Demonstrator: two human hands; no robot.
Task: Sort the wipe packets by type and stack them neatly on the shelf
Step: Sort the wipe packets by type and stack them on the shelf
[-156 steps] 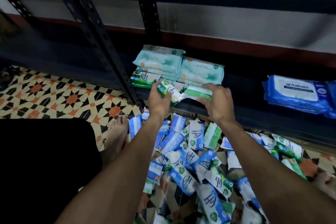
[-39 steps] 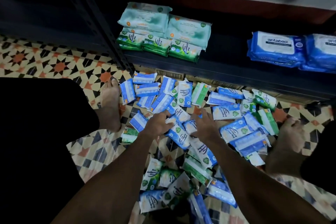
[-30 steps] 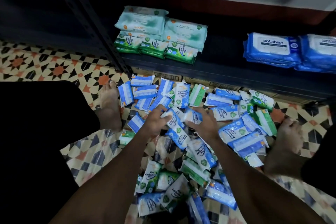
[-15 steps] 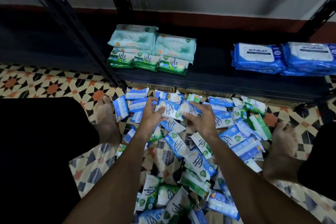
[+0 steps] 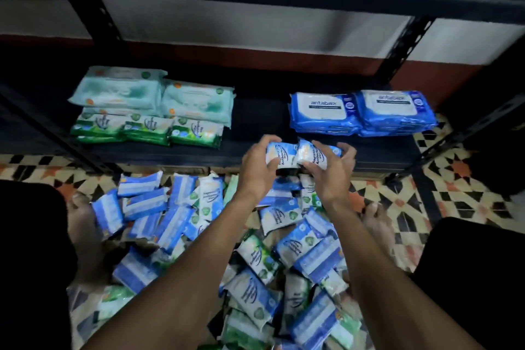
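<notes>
I am holding two blue packets point(image 5: 297, 155) side by side, left hand point(image 5: 257, 172) and right hand point(image 5: 332, 176) each with its grip clamped on one. I am hovering them mid-frame over the shelf point(image 5: 255, 133), in its bare gap, so the types are not mixing.

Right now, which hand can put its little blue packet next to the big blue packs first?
Probably the right hand. Its small blue packet hangs directly before the antabax packs, over the shelf. The left hand grips a second packet just left of them.
</notes>
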